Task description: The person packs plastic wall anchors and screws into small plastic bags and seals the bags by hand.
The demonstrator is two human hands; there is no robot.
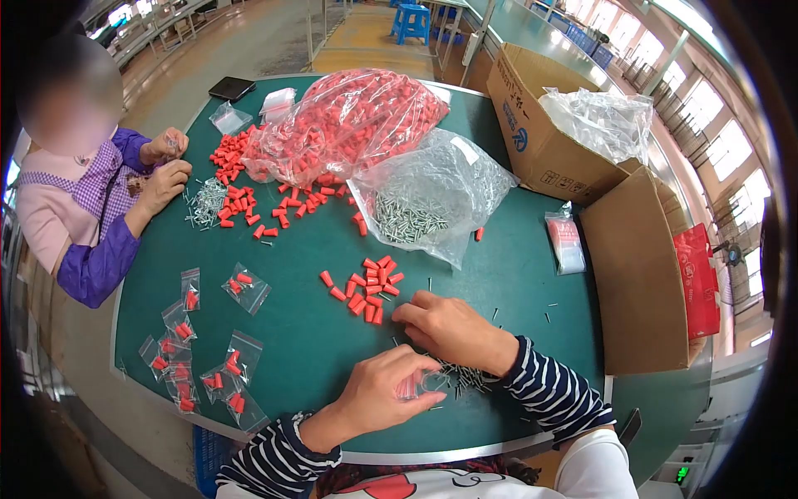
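My left hand [372,397] is closed around small clear zip bags [407,386], with one bag's mouth bulging open toward the right. Just above it, my right hand [455,330] is held low over the table, fingers curled and pressed together; whatever the fingertips hold, if anything, is hidden. Beneath and beside that hand lies a pile of loose screws [470,381]. A small heap of red plastic caps [371,287] sits just beyond my right fingertips, with a few screws among them.
Filled zip bags [234,363] lie at left. Farther back are a big bag of red caps [357,116] and an open bag of screws [413,218]. Cardboard boxes [632,274] stand right, near a pack of bags [565,241]. A co-worker [91,200] handles something small at the left edge.
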